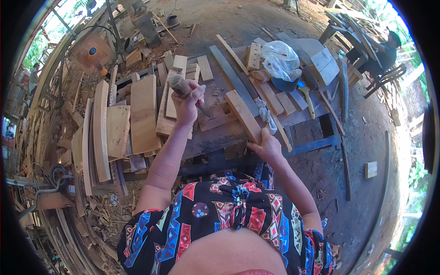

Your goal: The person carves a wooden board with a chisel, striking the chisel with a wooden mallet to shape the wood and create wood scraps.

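Observation:
My left hand [187,103] is wrapped round the thick wooden handle of a chisel [178,86]. Its narrow metal blade points down to a flat brownish board [215,120] lying on the worktable [211,143]. In my right hand [268,146] is the near end of a pale rectangular wooden block [243,114], held slanting along the right side of that board. A crumpled pale cloth or wrap [265,114] lies beside the block, around a long thin piece.
Planks [144,114] cover the table's left; a plastic bag [279,59], a brush [307,101] and metal bars [233,78] sit right and behind. A fan [91,50] stands back left. People [387,52] are at the far right and far left. An offcut [370,169] lies at right.

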Tool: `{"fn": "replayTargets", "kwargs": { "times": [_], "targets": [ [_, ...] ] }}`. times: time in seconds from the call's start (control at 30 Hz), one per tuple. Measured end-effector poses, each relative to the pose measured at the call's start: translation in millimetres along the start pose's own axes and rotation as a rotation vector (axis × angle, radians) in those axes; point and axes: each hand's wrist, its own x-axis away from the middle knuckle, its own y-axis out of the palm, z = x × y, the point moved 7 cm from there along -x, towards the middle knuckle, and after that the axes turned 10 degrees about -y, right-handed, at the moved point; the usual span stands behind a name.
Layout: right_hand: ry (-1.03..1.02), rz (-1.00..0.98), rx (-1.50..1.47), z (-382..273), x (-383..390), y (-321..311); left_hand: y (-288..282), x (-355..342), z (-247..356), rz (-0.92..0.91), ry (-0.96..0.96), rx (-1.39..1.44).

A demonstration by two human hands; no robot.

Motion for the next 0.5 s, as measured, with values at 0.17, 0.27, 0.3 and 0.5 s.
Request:
{"fn": "replayTargets", "kwargs": {
  "times": [0.17,0.27,0.3,0.5],
  "targets": [
    [-0.019,0.004,0.054,-2,-8,-4,13,-6,-8,-0.041,-0.035,-0.121],
    [-0.013,-0.001,0.059,-2,-9,-2,16,-9,-16,-0.105,-0.084,-0.155],
    [-0.013,-0.002,0.061,-2,-9,-3,18,-10,-17,-0.125,-0.098,-0.170],
    [-0.022,0.023,0.047,-1,-8,-9,38,-6,-20,-0.228,-0.187,-0.261]
  ]
}}
